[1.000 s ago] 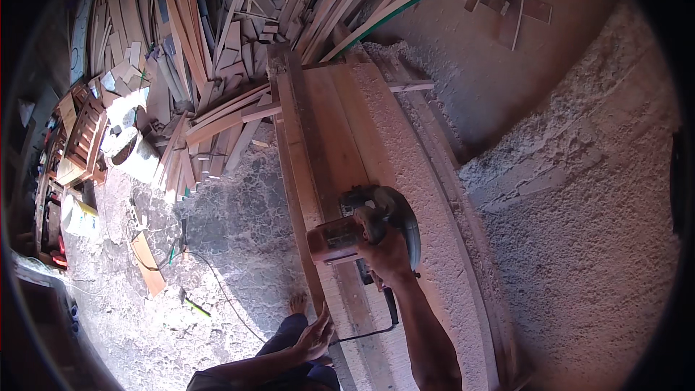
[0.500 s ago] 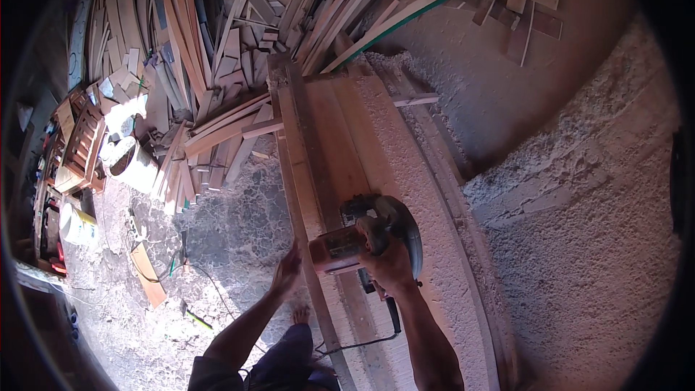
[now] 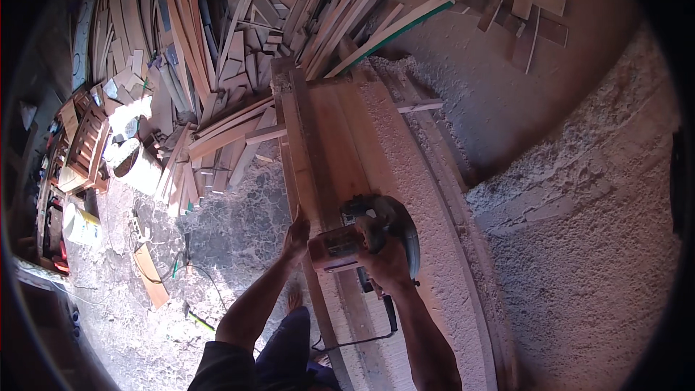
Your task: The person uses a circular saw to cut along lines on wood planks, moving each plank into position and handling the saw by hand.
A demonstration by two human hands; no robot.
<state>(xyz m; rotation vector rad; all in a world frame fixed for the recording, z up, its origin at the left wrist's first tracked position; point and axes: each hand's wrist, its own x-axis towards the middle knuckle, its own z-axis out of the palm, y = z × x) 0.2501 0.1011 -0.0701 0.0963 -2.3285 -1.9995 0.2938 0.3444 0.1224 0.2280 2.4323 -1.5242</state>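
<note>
In my right hand (image 3: 387,266) is the rear handle of a circular saw (image 3: 340,246), its fingers wrapped round the grip. The saw rests on a long workbench of planks, with its rounded dark guard on the right and its motor body pointing left. Its black cord (image 3: 355,345) loops back over the bench toward the left. My left hand (image 3: 296,237) grips the left edge of a long wooden board (image 3: 295,148) just left of the motor. Some of its fingers are hidden at that edge. The saw blade is out of sight.
Sawdust (image 3: 427,224) coats the bench's right side and lies heaped on the right. Stacked offcuts and planks (image 3: 188,29) fill the far left. White buckets (image 3: 81,224), a loose board (image 3: 150,276) and a cable lie on the left floor. A crosspiece (image 3: 420,105) juts out right.
My left hand has moved forward along the board's edge. The saw and my right hand stay almost in place. My leg and foot have shifted slightly.
</note>
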